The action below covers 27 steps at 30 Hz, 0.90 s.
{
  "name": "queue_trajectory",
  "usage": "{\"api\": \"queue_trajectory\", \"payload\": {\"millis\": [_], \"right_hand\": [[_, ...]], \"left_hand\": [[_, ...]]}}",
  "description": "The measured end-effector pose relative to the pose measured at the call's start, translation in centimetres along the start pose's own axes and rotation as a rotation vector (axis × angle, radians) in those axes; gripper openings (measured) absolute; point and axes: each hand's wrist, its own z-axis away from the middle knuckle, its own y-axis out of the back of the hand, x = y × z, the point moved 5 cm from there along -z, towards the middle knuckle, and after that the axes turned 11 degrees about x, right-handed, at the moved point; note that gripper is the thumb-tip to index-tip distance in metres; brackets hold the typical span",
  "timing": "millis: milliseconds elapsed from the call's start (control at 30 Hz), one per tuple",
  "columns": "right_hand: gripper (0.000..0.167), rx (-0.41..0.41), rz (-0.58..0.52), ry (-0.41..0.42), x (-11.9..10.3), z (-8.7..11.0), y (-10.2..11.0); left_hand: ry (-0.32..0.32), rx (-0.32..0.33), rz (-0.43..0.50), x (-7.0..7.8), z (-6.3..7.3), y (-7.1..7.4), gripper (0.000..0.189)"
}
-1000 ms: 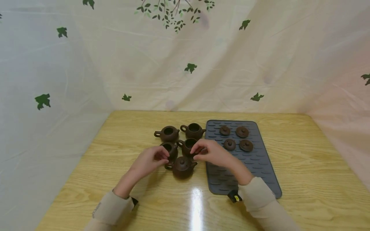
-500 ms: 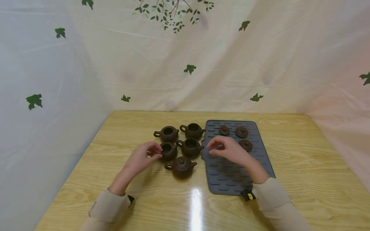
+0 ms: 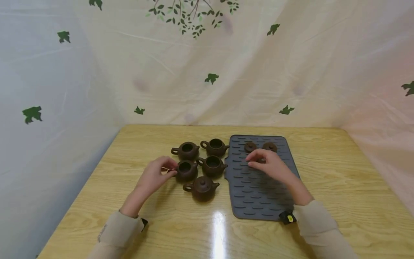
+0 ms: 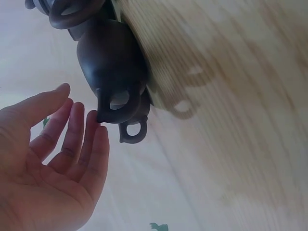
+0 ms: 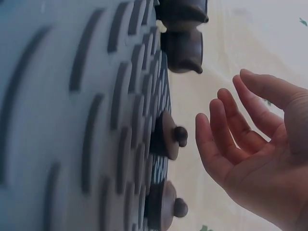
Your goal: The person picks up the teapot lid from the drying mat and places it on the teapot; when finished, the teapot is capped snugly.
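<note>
My left hand [image 3: 156,174] is beside the handle end of a lidless dark brown teapot [image 3: 185,170]. In the left wrist view, its loosely bent fingers [image 4: 86,149] lie near that teapot's handle [image 4: 113,113], with the thumb apart; contact is unclear. Over the grey ridged mat [image 3: 245,194] hovers my right hand [image 3: 270,167], fingers relaxed and nothing held. Two brown lids [image 3: 250,147] show beyond it, and the hand hides the spots nearer. In the right wrist view, a knobbed lid [image 5: 168,137] is left of the fingertips, apart from them.
A teapot with its lid on [image 3: 203,188] stands nearest the front. Other lidless teapots, one back left [image 3: 187,150], one back right [image 3: 215,147] and one in the middle row [image 3: 211,166], stand close together left of the mat. A cloth backdrop [image 3: 174,79] rises behind the wooden table [image 3: 155,223].
My right hand has moved right from the teapots to over the lids on the mat. My left hand has shifted slightly left, away from the lidded teapot. Teapots stay in place.
</note>
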Motion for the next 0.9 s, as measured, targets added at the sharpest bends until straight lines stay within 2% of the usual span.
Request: {"api": "queue_trajectory", "payload": {"millis": [500,767,900], "right_hand": [[0.022,0.127,0.063,-0.071,2.7,-0.1,1.8],[0.023,0.151,0.084,-0.068,3.1,-0.1,2.1],[0.024,0.128,0.133,-0.088,3.3,-0.2,1.9]], "left_hand": [[0.047,-0.047,-0.033,-1.0,-0.1,-0.6,0.016],[0.096,-0.052,-0.025,-1.6,-0.3,-1.0,0.016],[0.117,-0.049,-0.037,-1.8,-0.6,-1.1,0.014]]}}
